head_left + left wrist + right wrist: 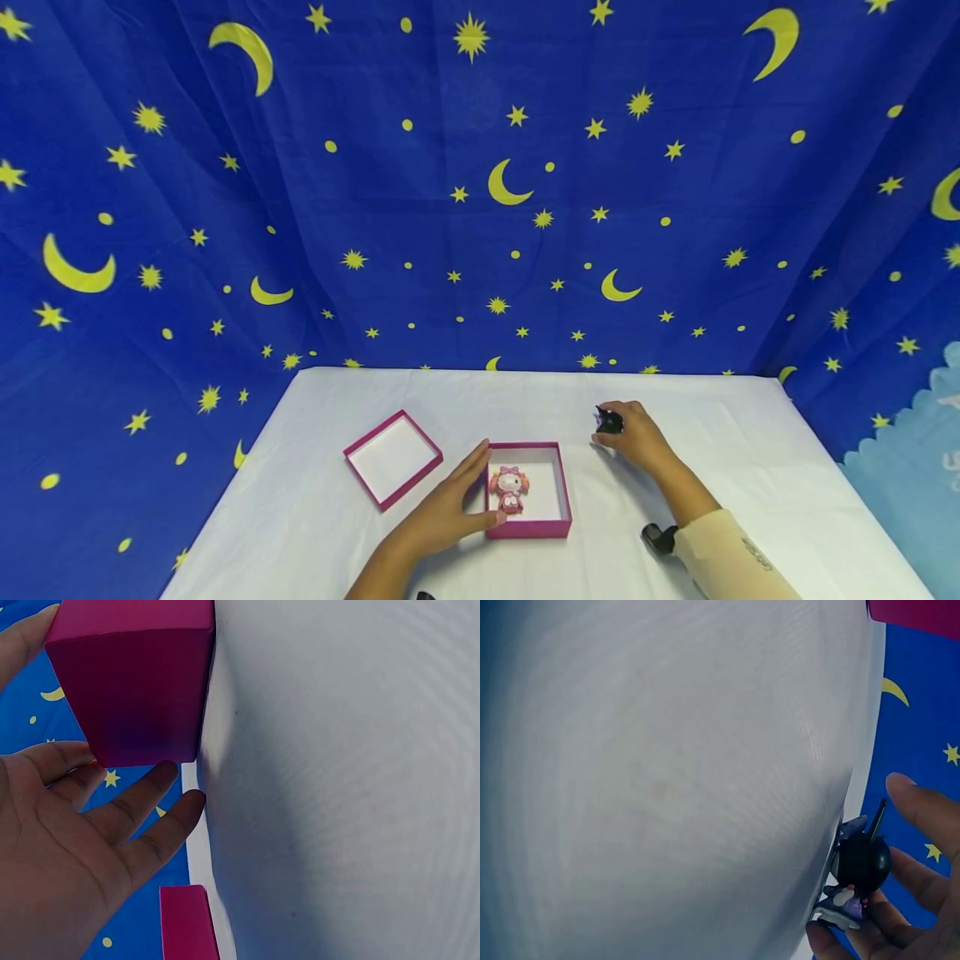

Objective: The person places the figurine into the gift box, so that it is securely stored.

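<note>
An open pink box (pixel 528 529) with a white inside stands on the table, and a figurine (pixel 510 489) with a white face, pink bow and orange-pink hair lies in its left part. My left hand (pixel 450 508) grips the box's left side, thumb at the front corner and fingers at the far one. In the left wrist view the fingertips meet the end of the pink wall. To the right of the box, my right hand (pixel 636 435) holds a small black-headed figurine (pixel 862 862) low over the table. Its fingers curl about the base, with the thumb near a pointed ear.
A matching pink-rimmed lid (pixel 393 458), white side up, lies left of the box. A black wrist device (pixel 660 540) sits by the right sleeve. Blue star-and-moon cloth (pixel 465 233) rises behind the white table (pixel 720 483).
</note>
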A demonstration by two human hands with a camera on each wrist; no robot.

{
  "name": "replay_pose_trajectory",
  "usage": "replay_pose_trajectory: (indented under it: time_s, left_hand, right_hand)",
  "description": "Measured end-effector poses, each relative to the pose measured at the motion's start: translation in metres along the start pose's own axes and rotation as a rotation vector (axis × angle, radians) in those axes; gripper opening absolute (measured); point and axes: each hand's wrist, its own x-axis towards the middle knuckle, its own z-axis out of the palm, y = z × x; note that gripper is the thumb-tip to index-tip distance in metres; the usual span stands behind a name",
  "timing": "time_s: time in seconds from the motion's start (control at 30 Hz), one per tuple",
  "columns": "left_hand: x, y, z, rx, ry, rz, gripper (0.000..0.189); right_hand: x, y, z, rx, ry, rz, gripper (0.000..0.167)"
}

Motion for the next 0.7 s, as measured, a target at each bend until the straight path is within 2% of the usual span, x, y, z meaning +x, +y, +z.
replay_pose_trajectory:
  time_s: [0.4,0.7]
  left_hand:
    - [0.0000,0.0013,-0.0003,-0.001,0.001,0.000,0.097]
    - [0.0004,-0.0004,0.0002,0.000,0.000,-0.004,0.098]
  right_hand:
    - [0.0021,0.0000,0.0030,-0.018,-0.001,0.052,0.065]
    - [0.0022,0.0028,0.0022,-0.023,-0.013,0.053,0.061]
